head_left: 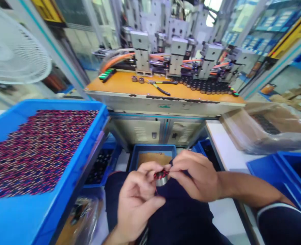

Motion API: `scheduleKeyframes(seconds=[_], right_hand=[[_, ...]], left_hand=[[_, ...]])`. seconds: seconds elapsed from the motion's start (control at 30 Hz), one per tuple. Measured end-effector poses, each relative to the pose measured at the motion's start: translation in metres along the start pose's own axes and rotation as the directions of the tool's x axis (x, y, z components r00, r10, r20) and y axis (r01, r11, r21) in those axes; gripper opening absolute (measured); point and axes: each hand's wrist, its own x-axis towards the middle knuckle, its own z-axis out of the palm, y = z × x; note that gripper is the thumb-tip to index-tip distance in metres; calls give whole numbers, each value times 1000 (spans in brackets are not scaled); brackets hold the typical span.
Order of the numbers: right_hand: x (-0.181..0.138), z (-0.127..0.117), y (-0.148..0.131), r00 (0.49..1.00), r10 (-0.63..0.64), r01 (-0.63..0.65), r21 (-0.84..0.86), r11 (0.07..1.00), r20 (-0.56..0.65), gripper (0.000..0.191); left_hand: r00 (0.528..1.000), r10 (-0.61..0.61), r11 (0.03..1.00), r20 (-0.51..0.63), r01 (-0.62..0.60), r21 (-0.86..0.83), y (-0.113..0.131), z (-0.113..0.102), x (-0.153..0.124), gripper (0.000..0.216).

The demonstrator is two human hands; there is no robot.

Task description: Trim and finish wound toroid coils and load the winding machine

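Above my lap, my left hand [140, 195] grips a small round metal motor part [161, 181] between its fingers and thumb. The part has a silvery rim, with red and dark wires across its top face. A thin red wire hangs down its left side near my left thumb. My right hand [197, 175] is closed at the part's right edge, with thumb and forefinger pinching what looks like a red wire end. The fingertips partly hide where the wire meets the part.
A blue tray [103, 110] at left holds rows of red-and-dark pieces. Ahead, an orange bench [125, 85] carries pliers [162, 89], many dark round parts [204, 86] and a machine [177, 51]. A blue bin [154, 148] sits below; a plastic-lined carton [234, 131] stands right.
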Motion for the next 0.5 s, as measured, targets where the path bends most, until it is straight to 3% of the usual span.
scheduleKeyframes(seconds=[0.07, 0.13, 0.27, 0.43, 0.5], right_hand=[[1, 3, 3, 1000, -8, 9, 107, 994, -14, 9], [3, 4, 7, 998, -46, 52, 188, 981, -33, 13], [4, 2, 14, 997, -66, 71, 218, 973, -31, 15], [1, -1, 15, 999, 5, 2, 223, 975, -33, 15], [0, 0, 14, 997, 64, -51, 215, 975, -52, 15]], left_hand=[[1000, -18, 999, -18, 17, -40, -2, -4, 4, 27], [992, -128, 991, 19, 129, -34, -6, -8, 7, 34], [925, -351, 933, 146, 333, 133, -11, -8, 10, 47], [982, -170, 974, 79, 155, 162, -10, -2, 7, 18], [996, -77, 982, 33, 70, 175, -11, -1, 7, 19]])
